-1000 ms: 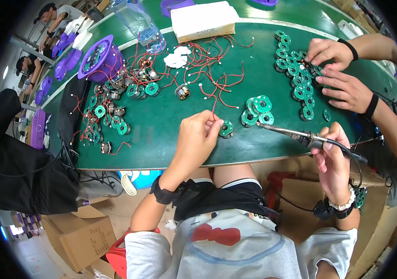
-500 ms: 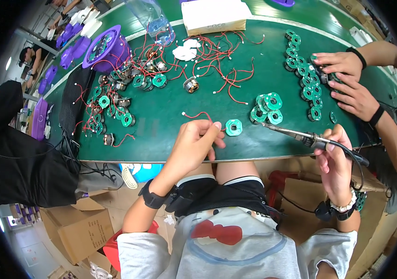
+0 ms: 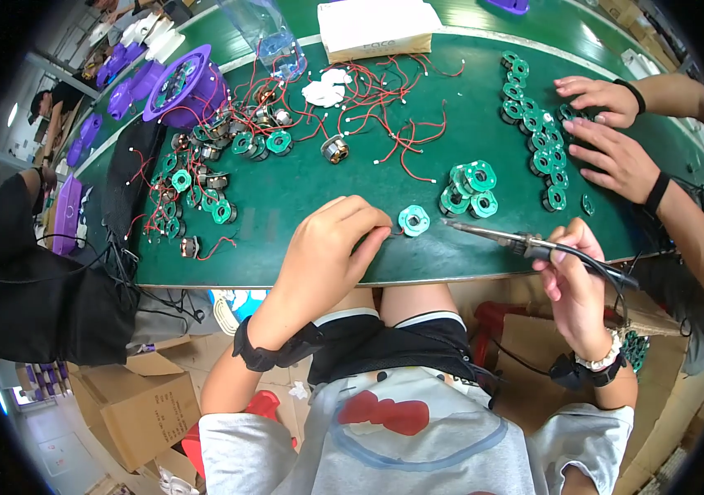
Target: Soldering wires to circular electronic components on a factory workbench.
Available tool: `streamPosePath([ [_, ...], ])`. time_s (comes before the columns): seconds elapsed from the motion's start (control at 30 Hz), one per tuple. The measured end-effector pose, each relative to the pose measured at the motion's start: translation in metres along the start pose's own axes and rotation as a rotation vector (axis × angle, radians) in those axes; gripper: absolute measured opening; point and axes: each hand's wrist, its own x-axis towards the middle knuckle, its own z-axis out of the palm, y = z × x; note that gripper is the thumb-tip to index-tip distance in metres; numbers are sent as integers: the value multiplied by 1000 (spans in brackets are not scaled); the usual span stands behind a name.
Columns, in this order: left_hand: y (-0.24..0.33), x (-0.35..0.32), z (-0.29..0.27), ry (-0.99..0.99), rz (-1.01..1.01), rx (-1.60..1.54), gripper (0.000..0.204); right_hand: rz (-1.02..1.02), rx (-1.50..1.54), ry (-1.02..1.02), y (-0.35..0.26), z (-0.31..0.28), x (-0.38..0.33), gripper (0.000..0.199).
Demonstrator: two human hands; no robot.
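- Purple plastic tub, smooth and round like a bowl, sits up and far to the left of the pinch of the left hand.
- Also left of that pinch is a messy heap of little metal drums with green tops and thin, curly red strings.
- The left hand has its thumb and finger pinched on a red wire. Half a second ago the wire stuck up above the hand; now only a short end shows.
- Just right of the pinch sits one green ring, shiny, with a hole.
- Farther right is a small stack of more green rings.
- The soldering iron is a thin metal stick. Its pointy tip has slid left, away from the stack and nearer the one ring.
- Above the iron runs a bumpy row of green rings.
- The right hand has its fingers closed around the iron's dark handle.
- Up and right of that grip are a co-worker's hands, fingers spread out.
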Motion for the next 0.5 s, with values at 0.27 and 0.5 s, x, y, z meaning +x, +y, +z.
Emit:
streamPosePath([
  [0.27, -2, 8, 20, 34, -176, 12, 18, -2, -26, 12, -1, 2, 5, 13],
  [0.5, 5, 12, 26, -7, -381, -55, 20, -21, -27, 16, -8, -1, 4, 13],
])
